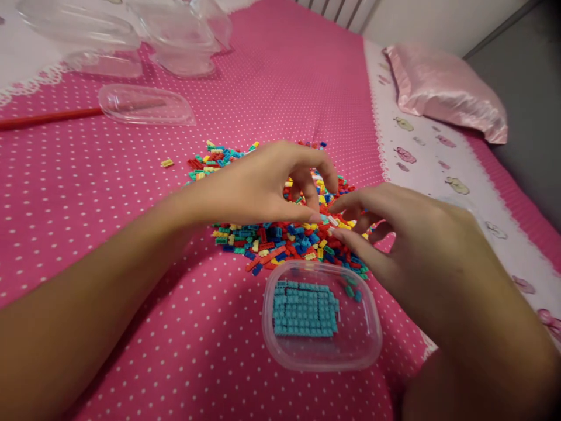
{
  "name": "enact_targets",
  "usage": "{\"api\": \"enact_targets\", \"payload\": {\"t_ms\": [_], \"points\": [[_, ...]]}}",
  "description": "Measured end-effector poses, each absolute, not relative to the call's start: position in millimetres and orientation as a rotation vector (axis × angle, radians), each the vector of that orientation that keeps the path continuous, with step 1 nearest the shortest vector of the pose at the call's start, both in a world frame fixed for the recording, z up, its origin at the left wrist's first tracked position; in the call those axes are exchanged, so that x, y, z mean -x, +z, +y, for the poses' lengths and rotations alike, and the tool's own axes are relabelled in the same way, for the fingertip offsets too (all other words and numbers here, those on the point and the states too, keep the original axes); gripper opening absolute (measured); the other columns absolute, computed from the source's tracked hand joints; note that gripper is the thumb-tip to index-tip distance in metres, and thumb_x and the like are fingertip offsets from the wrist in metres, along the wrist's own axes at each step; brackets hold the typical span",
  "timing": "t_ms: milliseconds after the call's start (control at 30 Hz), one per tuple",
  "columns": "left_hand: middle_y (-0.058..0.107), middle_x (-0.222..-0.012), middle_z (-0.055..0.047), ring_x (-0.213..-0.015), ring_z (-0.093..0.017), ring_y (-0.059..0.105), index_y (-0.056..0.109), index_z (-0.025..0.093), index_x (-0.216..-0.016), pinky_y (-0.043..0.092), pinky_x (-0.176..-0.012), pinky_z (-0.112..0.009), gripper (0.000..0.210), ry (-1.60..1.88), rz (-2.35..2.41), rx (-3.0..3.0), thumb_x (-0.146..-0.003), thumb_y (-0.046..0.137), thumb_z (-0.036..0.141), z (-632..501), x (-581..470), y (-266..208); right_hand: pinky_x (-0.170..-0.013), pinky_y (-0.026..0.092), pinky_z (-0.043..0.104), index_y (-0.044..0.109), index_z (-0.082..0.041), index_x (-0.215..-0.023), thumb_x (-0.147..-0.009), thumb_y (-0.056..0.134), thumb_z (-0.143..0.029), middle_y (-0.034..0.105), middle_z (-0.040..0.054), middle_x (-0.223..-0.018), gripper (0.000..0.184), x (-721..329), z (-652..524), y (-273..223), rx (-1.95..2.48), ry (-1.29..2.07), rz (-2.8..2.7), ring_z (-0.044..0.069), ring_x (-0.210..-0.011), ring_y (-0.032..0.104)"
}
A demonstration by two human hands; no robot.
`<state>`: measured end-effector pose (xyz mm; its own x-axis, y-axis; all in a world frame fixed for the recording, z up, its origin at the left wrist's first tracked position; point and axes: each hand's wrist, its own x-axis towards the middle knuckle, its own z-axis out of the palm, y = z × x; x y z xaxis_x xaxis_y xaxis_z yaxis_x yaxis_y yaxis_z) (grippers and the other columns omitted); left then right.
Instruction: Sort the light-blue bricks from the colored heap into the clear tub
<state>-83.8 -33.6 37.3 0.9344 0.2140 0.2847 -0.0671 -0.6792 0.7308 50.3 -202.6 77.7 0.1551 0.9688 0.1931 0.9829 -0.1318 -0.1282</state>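
A heap of small building bricks [280,237] in red, blue, yellow, teal and cream lies on the pink dotted bedspread. My left hand [280,181] is over the heap, thumb and curved fingers apart, its thumb tip close to a light teal brick [324,219]. From the right my right hand [390,228] reaches into the same spot, thumb and fingers also spread, beside a white brick [333,221]. Neither hand visibly grips a brick. Just in front stands a clear plastic container [357,345] holding a teal block of joined bricks [304,310] and several loose teal pieces.
Clear plastic scoops or trays [175,35] lie at the back left. Nearer is a clear scoop-shaped piece [149,105] with a red stick [52,118]. One cream brick [167,163] lies apart on the bedspread. A pink satin pillow [447,88] rests at the far right.
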Motion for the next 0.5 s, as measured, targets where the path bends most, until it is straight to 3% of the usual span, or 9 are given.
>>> {"api": "enact_targets", "payload": {"t_ms": [200,500], "points": [[0.076,-0.081,0.004,-0.075,-0.01,0.072,0.062,0.02,-0.106,0.045,-0.058,-0.015,0.025,0.34,0.079,-2.087,-0.083,0.071,0.02,-42.5,85.7,43.1,-0.053,0.041,0.026,0.073,-0.026,-0.09,-0.081,0.068,-0.015,0.075,-0.0055,-0.071,0.014,-46.8,-208.6,80.9,2.107,-0.124,-1.981,0.015,-0.057,0.068],[0.076,-0.08,0.003,-0.077,-0.014,0.075,0.06,0.02,-0.096,0.052,-0.063,-0.019,0.025,0.215,-0.001,-1.97,-0.078,0.077,0.014,-47.5,82.5,39.4,-0.053,0.041,0.03,0.073,-0.027,-0.084,-0.082,0.064,-0.019,0.074,-0.0034,-0.069,0.012,-32.2,-212.6,82.1,2.298,-0.14,-1.889,0.02,-0.058,0.07]]}}
